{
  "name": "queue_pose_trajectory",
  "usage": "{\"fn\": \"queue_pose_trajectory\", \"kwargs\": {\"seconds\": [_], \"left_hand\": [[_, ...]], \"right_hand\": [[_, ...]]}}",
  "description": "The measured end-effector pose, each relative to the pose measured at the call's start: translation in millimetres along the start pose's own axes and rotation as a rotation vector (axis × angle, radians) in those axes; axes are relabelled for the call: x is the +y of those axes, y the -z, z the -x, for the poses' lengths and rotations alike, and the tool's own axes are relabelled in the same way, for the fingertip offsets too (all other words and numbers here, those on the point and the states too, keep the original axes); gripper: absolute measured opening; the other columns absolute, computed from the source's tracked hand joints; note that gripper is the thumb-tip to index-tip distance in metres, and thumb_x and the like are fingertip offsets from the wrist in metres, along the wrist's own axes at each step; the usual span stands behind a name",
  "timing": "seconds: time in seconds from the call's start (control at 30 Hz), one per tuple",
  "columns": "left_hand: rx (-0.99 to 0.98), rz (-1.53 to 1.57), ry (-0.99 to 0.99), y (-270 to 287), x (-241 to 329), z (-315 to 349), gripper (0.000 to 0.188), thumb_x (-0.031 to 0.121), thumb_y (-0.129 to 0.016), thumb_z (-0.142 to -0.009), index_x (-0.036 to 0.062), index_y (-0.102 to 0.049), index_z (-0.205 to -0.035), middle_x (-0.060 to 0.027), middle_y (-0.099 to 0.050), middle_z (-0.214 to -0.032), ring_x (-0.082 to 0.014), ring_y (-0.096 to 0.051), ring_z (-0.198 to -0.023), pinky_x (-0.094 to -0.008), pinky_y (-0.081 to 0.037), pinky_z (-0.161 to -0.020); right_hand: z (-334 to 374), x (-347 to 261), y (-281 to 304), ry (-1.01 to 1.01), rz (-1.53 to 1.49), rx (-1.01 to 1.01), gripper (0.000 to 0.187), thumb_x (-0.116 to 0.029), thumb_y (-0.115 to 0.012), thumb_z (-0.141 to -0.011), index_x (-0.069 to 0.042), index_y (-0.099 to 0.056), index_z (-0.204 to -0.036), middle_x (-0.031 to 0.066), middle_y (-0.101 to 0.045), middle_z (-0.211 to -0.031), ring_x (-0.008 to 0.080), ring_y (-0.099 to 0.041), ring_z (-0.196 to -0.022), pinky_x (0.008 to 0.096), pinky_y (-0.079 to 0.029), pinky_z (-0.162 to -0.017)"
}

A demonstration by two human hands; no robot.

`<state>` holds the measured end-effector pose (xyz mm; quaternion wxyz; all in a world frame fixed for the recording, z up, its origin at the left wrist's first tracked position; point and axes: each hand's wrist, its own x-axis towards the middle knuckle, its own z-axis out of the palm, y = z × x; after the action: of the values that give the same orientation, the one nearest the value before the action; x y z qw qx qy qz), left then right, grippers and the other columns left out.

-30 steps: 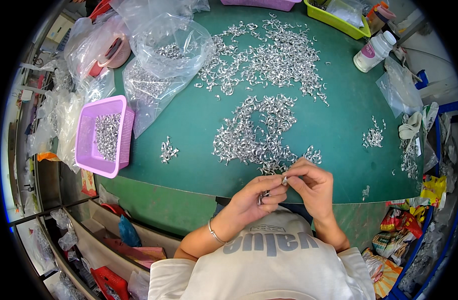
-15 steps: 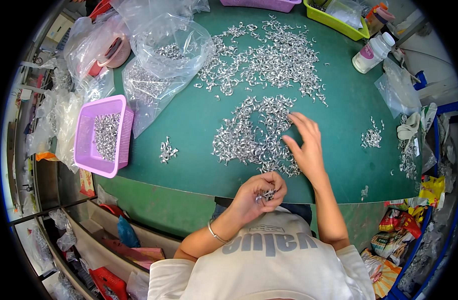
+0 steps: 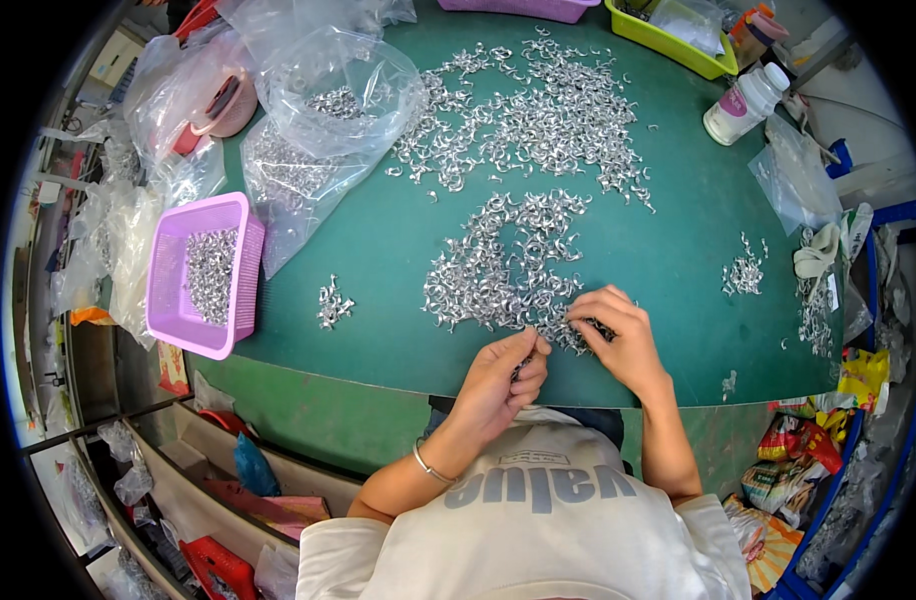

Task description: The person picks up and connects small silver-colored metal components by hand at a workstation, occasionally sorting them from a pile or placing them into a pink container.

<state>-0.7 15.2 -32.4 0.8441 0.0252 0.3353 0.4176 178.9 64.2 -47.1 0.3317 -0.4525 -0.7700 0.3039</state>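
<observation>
A pile of small curved silver metal pieces (image 3: pixel 478 280) lies on the green table in front of me. At its near edge, my left hand (image 3: pixel 500 378) is closed around a few of these pieces, which show dark between thumb and curled fingers. Just to the right, my right hand (image 3: pixel 626 345) has its fingers bent down at the pile's near right corner, with thumb and fingers closing on pieces there. How many it grips is hidden by the fingers. Farther back spreads a larger heap of the same pieces (image 3: pixel 548 115).
To the left stands a purple basket (image 3: pixel 248 285) partly filled with pieces, near a clear plastic bag (image 3: pixel 313 215) of them. Small clusters lie at left (image 3: pixel 333 303) and right (image 3: pixel 743 272). A white bottle (image 3: pixel 746 104) and a yellow-green basket (image 3: pixel 668 45) stand at the far right.
My right hand has drawn nearer along the pile's right side, and its fingers have bent inward. My left hand has moved slightly forward and left to the pile's edge, still holding pieces.
</observation>
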Motion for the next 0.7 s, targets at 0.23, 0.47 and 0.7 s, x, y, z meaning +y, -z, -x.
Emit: {"fn": "queue_pose_trajectory", "kwargs": {"seconds": [0.23,0.47,0.7], "left_hand": [[-0.045,-0.116,-0.041,-6.6,-3.7,1.0,0.021,0.019,-0.047,-0.092,0.0008,-0.054,-0.097,0.0030,-0.040,-0.065,-0.0026,-0.031,-0.050,-0.0156,-0.022,-0.040],[0.006,-0.208,-0.092,-9.8,-9.1,3.4,0.020,0.015,-0.050,-0.090,-0.0004,-0.057,-0.101,0.0020,-0.048,-0.072,-0.0026,-0.037,-0.054,-0.0157,-0.025,-0.041],[0.104,-0.453,-0.396,-14.8,-10.2,1.4,0.021,0.006,-0.059,-0.081,0.0001,-0.058,-0.102,0.0011,-0.055,-0.077,-0.0007,-0.042,-0.061,-0.0143,-0.029,-0.045]], "right_hand": [[-33.6,11.7,-5.7,-0.139,0.253,0.340,0.009,-0.003,-0.063,-0.072,-0.001,-0.061,-0.080,0.0113,-0.059,-0.080,0.0278,-0.052,-0.077,0.0362,-0.040,-0.070],[-29.2,11.9,-3.5,-0.225,0.125,0.311,0.007,-0.003,-0.066,-0.070,0.000,-0.061,-0.076,0.0048,-0.059,-0.072,0.0184,-0.051,-0.065,0.0292,-0.040,-0.062],[-0.4,-32.6,7.4,-0.525,-0.702,0.165,0.009,0.002,-0.066,-0.072,0.001,-0.065,-0.081,-0.0002,-0.060,-0.073,0.0037,-0.047,-0.063,0.0178,-0.039,-0.056]]}}
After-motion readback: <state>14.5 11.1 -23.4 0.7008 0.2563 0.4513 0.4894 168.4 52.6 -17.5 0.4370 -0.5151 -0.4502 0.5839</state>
